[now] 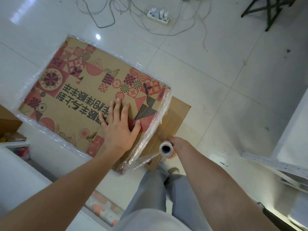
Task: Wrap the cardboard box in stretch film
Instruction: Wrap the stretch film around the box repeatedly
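Observation:
A large cardboard box (80, 97) with red and black patterns and black lettering stands in front of me, seen from above. Clear stretch film (155, 124) clings around its sides and bunches at its edges. My left hand (119, 124) lies flat on the box's top near its right corner, fingers spread. My right hand (175, 144) grips a stretch film roll (165, 149), held upright just off the box's near right corner. A strip of film (145, 161) runs from the roll to the box's side.
A flat piece of cardboard (180, 114) lies on the tiled floor under the box's right side. A power strip (158, 16) with cables lies at the back. A dark frame (270, 10) stands at top right. White shelving (291, 147) is on the right, clutter at the left.

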### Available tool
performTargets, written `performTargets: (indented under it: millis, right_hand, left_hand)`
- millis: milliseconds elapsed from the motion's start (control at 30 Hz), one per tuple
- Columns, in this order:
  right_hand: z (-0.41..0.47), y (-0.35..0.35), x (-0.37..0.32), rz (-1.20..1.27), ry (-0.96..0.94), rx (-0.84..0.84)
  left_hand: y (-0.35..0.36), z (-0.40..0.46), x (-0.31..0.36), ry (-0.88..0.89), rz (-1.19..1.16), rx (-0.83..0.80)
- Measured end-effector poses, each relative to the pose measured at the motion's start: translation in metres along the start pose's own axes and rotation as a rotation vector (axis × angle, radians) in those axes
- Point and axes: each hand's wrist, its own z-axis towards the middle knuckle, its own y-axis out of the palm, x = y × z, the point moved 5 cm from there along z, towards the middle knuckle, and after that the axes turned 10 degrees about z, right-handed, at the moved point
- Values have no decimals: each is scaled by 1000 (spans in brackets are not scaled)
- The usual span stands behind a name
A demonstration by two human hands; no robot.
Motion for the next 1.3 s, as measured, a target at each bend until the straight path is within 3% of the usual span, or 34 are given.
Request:
performTargets:
  millis: [167, 300, 433, 600, 700, 967, 1300]
  right_hand:
    - [-7, -12, -20, -48, -73, 54]
    - [-3, 0, -19, -72, 72, 40]
    - [-3, -4, -24, -111, 98, 11]
    - [1, -19, -42, -94, -33, 94]
    - [0, -15, -53, -133, -112, -5]
    - [-2, 2, -61, -267, 95, -79]
    - [8, -5, -85, -303, 81, -43]
  left_hand:
    - [-3, 0, 1, -12, -14, 0]
    - [-2, -2, 0, -19, -7, -13]
    - [-3, -2, 1, -30, -25, -10]
    - [-3, -4, 0, -55, -39, 6]
    - [-4, -4, 1, -56, -56, 34]
    - [-6, -5, 1, -78, -59, 78]
    - [-6, -3, -2, -80, -22, 95]
